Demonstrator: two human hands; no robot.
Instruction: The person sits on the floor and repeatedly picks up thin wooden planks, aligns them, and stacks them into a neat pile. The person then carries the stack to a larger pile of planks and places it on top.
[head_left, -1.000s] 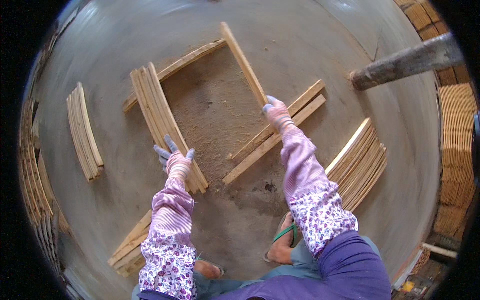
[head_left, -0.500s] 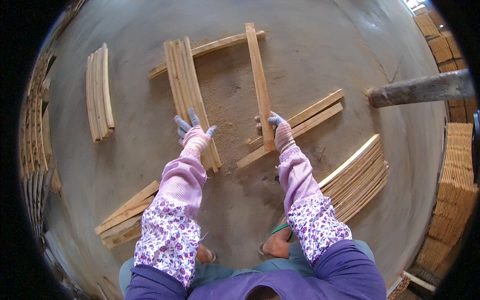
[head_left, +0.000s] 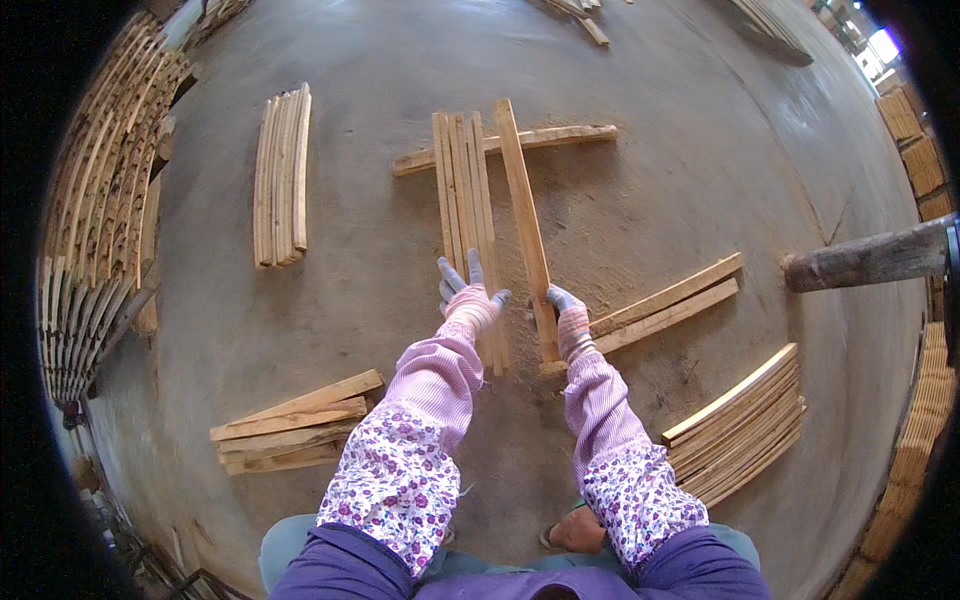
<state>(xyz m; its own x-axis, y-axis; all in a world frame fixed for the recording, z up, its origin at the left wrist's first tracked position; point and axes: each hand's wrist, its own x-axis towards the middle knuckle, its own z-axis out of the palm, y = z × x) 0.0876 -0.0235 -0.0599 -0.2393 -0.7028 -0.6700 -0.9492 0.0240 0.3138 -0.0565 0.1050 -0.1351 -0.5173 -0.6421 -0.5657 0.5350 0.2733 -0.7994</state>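
My right hand [head_left: 568, 318], in a grey-fingered glove, is closed round the near end of a long wooden slat [head_left: 524, 205]. This slat points away from me, just right of a row of similar slats [head_left: 455, 185] lying side by side. Over the near part of that row is my left hand [head_left: 470, 300], gloved alike, its fingers spread; whether it presses on the wood I cannot tell. The row's far end rests across a wooden crosspiece [head_left: 570, 137]. Right of my right hand, two more slats [head_left: 670, 310] lie slanted on the floor.
Bundles of slats lie at the left [head_left: 282, 180], near left [head_left: 290, 430] and near right [head_left: 740, 425]. A round post [head_left: 865, 255] stands at the right. Stacked wood [head_left: 110, 170] lines the left side; more stacks [head_left: 905, 440] line the right. Sawdust covers parts of the concrete floor [head_left: 370, 270].
The view has shifted, so the floor things appear further right and lower. My right hand has brought the slat left, much closer to the row. My left hand stays over the row, fingers spread.
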